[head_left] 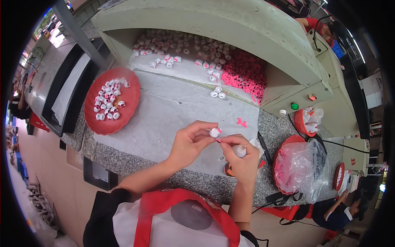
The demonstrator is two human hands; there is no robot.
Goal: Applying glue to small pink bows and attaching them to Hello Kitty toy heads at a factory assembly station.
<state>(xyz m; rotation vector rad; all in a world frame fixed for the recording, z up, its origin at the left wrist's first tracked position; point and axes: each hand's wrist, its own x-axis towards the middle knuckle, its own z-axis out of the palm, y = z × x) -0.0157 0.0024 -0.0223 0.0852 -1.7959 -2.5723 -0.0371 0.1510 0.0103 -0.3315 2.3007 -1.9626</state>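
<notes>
Near edge: speckled grey granite worktop [210, 187], its rim crossed by both forearms.
Right hand [243, 161]: thumb and forefinger pinch a tiny bright-pink piece [219, 140]; a translucent white bottle [240, 151] sits in the same hand, its hold partly hidden.
Left hand [187, 142]: fingertips grasp a small white rounded piece with a pink patch [214, 132], raised over the sheet, just beside the pink piece — contact cannot be told.
Working sheet: pale grey-white paper [152, 119], beneath the hands; open surface extends leftward to the dish.
Left limit: red oval dish [108, 129], bearing loose white-and-pink pieces [109, 99].
Right limit: red scalloped dish [293, 139], partly covered by a crumpled clear plastic bag [314, 160].
Far sheet: a few loose pink pieces [241, 122]; farther off, three white pieces [217, 92].
Right rear: small red basket [299, 124] of plastic wrapping; green cap [294, 106] near.
Far barrier: pale green cabinet [205, 22] — its open bay holds white pieces left, a bright-pink heap [245, 72] right.
</notes>
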